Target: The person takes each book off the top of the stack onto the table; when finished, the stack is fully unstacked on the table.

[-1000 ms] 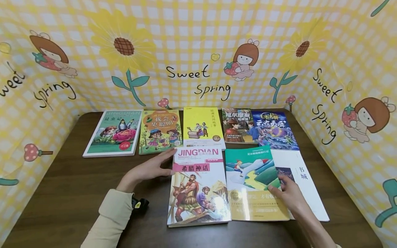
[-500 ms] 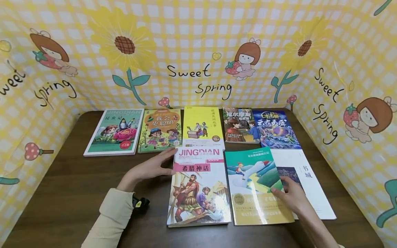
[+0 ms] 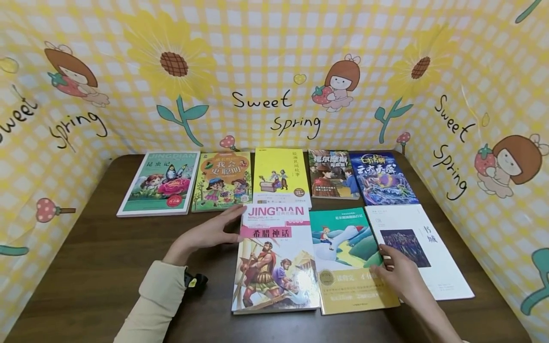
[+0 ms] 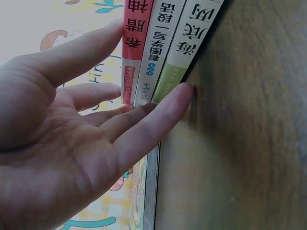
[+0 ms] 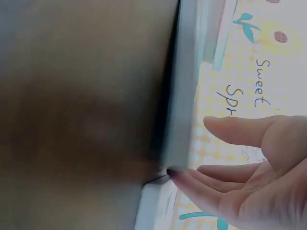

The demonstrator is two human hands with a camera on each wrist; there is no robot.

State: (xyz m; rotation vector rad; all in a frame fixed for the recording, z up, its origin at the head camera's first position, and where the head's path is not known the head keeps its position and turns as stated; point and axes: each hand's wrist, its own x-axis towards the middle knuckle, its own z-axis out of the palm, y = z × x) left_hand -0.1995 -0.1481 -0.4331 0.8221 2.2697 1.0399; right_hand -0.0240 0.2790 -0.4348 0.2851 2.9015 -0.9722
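Observation:
In the head view, a book with a pink title band (image 3: 274, 267) lies at front centre. The left wrist view shows its red spine (image 4: 135, 24) topping a pile of three. My left hand (image 3: 210, 233) rests its fingers along the pile's left side, thumb and fingers extended. Right beside it lies a green-and-gold book (image 3: 343, 238) with a goose on its cover. My right hand (image 3: 401, 271) touches that book's right edge with its fingertips, thumb spread apart from the fingers in the right wrist view. To its right lies a white book (image 3: 446, 262), partly behind this hand.
Along the back lie a butterfly book (image 3: 158, 183), an orange-green book (image 3: 223, 181), a yellow book (image 3: 280, 174), a detective book (image 3: 332, 174) and a blue book (image 3: 383, 178). A yellow checked cloth (image 3: 257, 62) stands around the brown table (image 3: 86, 267).
The white book has slid right, out from beside the green-and-gold book, showing more of its cover. The green-and-gold book swung slightly right, then back left, with my right hand. My left hand stayed put.

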